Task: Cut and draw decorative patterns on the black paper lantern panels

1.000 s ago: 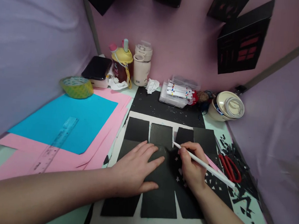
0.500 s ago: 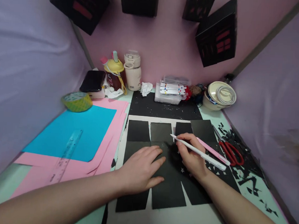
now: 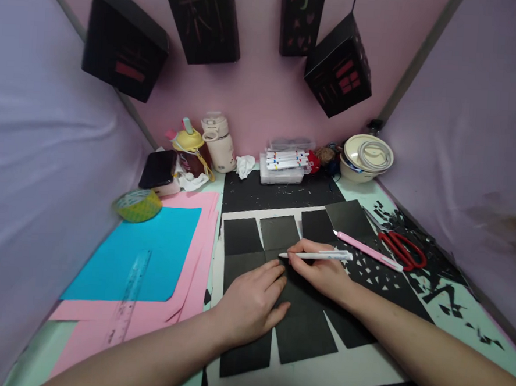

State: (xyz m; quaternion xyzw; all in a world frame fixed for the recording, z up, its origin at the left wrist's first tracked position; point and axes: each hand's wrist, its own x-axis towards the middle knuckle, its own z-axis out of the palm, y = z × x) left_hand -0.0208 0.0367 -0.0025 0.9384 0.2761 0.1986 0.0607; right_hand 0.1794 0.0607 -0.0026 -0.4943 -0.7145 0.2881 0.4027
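Pen, white and slim [image 3: 328,255], sits just above the middle of the frame, to the right of center, and I have it pinched between the thumb and fingers of the right hand [image 3: 323,275]. Its long axis runs nearly level across the view; the tip points left, close above the fingertips of the left hand, and the blunt end points right. From my end I cannot tell whether the tip touches the black card [image 3: 308,304] below it.

The left hand [image 3: 254,300] grips nothing: I see it palm down on the card at center, fingers loosely spread. The card lies on a white board [image 3: 361,368], its panels running up and down the frame with a slight tilt, narrow gaps between the flaps at top and bottom.

Right of the pen, a pink cutter [image 3: 368,250] slants down to the right, its blade end pointing to the upper left. Beside it lie red-handled scissors [image 3: 395,242], blades also toward the upper left.
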